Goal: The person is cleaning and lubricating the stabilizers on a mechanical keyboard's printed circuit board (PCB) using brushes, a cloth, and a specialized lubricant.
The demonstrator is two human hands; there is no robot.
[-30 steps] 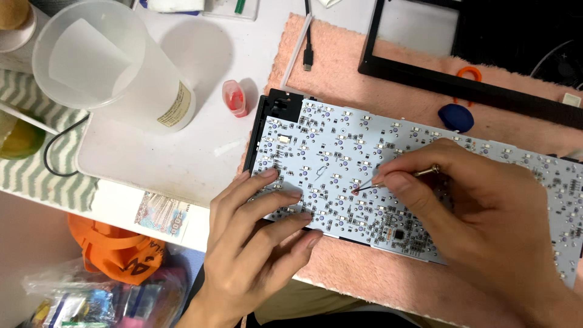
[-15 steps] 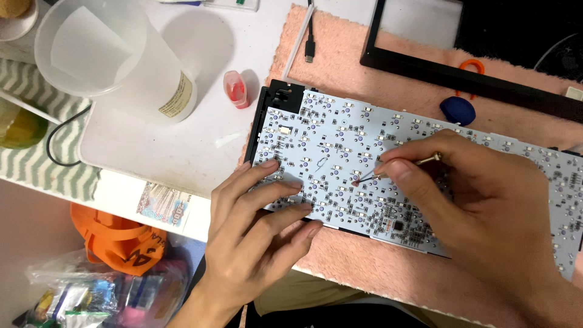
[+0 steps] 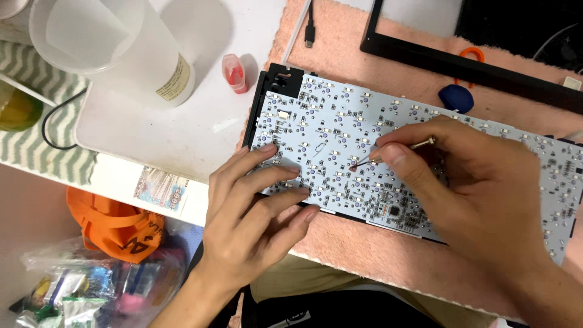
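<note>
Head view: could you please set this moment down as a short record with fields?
Left hand: left hand flat, fingertips pressing on the white keyboard circuit board.
Right hand: right hand pinching thin metal tweezers, tips touching the board.
Surface: board lies on a pink fuzzy mat.
Nearby: translucent plastic jug, small red cap, blue round pick, black rectangular frame.
Below the table: orange bag.

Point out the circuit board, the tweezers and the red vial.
circuit board [image 3: 328, 130], head view, bare upper middle of the board.
tweezers [image 3: 363, 161], head view, the thin tip end.
red vial [image 3: 233, 73], head view, its body.
</note>
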